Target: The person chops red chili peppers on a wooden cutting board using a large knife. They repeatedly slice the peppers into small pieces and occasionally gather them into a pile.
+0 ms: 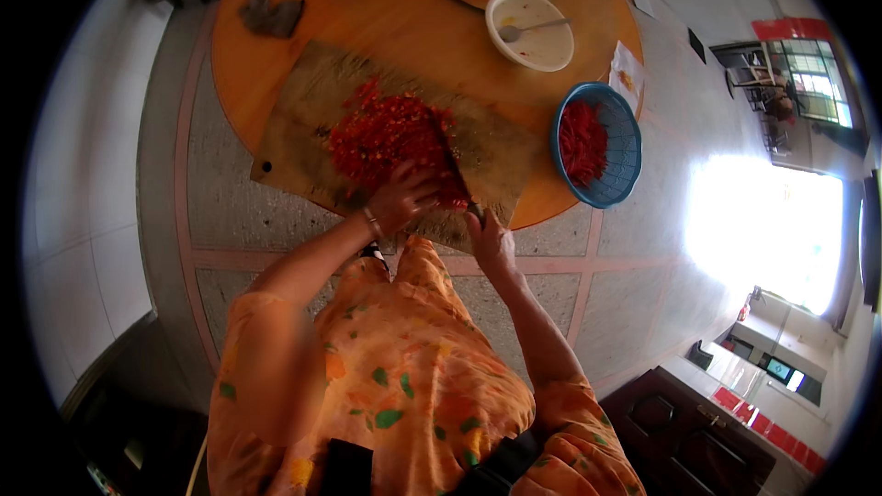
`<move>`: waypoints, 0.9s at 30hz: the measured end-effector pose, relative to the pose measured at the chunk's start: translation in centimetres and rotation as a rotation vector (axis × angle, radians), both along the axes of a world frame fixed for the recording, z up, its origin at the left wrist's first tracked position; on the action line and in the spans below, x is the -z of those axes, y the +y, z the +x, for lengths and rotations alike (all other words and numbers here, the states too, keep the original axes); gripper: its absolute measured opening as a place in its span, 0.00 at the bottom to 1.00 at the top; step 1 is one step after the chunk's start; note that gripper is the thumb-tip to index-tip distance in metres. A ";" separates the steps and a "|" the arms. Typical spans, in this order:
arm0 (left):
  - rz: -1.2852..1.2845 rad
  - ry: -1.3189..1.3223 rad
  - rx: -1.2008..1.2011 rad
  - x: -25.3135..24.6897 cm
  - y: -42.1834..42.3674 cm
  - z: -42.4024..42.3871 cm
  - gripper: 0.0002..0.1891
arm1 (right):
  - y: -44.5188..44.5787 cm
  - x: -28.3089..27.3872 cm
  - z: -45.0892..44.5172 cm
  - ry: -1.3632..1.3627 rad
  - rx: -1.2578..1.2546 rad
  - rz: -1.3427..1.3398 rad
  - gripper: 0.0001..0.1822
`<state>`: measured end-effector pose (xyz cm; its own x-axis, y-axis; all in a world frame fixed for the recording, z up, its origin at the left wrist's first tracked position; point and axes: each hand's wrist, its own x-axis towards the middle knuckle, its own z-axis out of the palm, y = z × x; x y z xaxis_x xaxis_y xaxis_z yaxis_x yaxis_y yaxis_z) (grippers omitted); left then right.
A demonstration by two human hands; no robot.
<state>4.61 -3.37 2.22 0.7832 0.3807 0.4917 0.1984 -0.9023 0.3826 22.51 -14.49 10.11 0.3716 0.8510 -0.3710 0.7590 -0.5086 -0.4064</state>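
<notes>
A wooden cutting board (296, 124) lies at the near side of a round table, its front edge jutting past the rim. Chopped red chili peppers (389, 131) cover its middle in a loose heap. In my right hand (493, 244) is the handle of a knife (449, 155). The dark blade points away from me, along the right part of the heap. My left hand (406, 196) rests at the near edge of the chopped peppers, left of the blade, fingers spread. Whether it presses on any pieces cannot be made out.
A blue plastic basket (623, 151) holding long red peppers (582, 145) stands at the round wooden table's (386, 14) right edge. Behind it are a white bowl (499, 55) with a metal spoon (510, 33) and a paper packet (626, 72). A grey cloth (272, 14) lies at left.
</notes>
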 end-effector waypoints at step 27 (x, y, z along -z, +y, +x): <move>-0.317 0.134 -0.459 1.2 16.0 12.5 0.03 | 0.2 -1.7 9.5 0.390 0.194 0.187 0.18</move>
